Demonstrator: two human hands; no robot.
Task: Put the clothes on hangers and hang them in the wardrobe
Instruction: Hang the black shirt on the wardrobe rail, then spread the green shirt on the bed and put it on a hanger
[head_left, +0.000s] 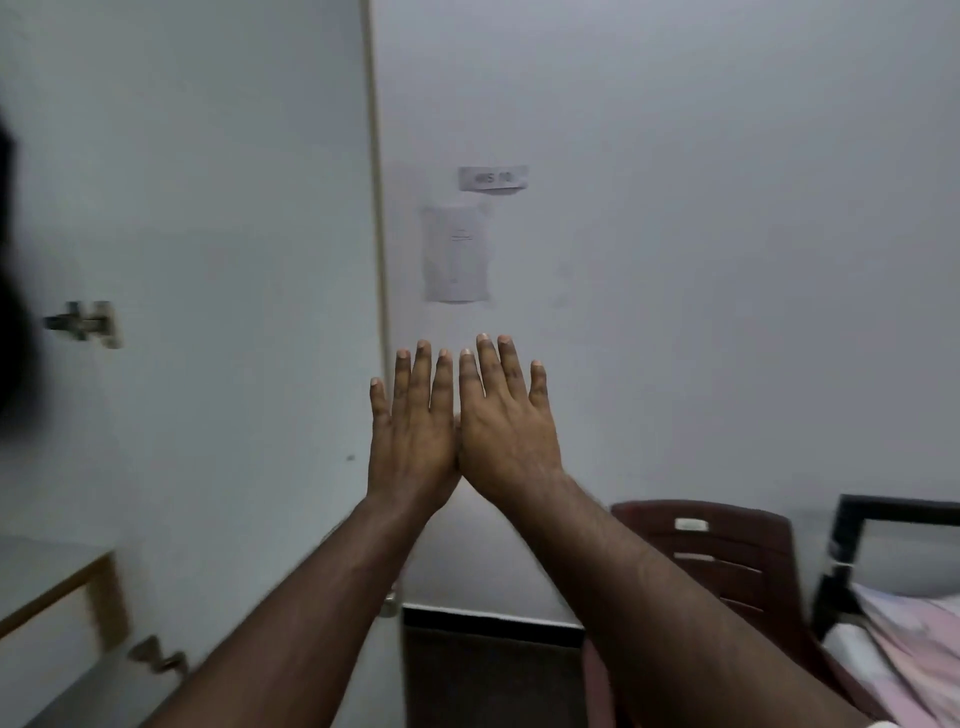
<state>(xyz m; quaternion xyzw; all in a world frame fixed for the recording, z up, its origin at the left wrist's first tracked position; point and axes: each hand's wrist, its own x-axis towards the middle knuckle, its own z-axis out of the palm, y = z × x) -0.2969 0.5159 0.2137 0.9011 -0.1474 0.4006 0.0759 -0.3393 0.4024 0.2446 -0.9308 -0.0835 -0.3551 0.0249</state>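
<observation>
My left hand (413, 426) and my right hand (506, 421) are held up side by side in front of me, backs toward the camera, fingers straight and spread, holding nothing. Their inner edges touch near the thumbs. To the left stands an open white wardrobe door (208, 260) with a metal hinge (85, 323) on it. Pink cloth (909, 639) lies on a bed at the lower right. No hanger is in view.
A white wall (675, 208) with two taped papers (456, 252) is straight ahead. A dark red plastic chair (737, 551) stands at the lower right beside a black bed frame (852, 545). A wood-edged shelf (57, 582) sits at the lower left. A dark blur covers the left edge.
</observation>
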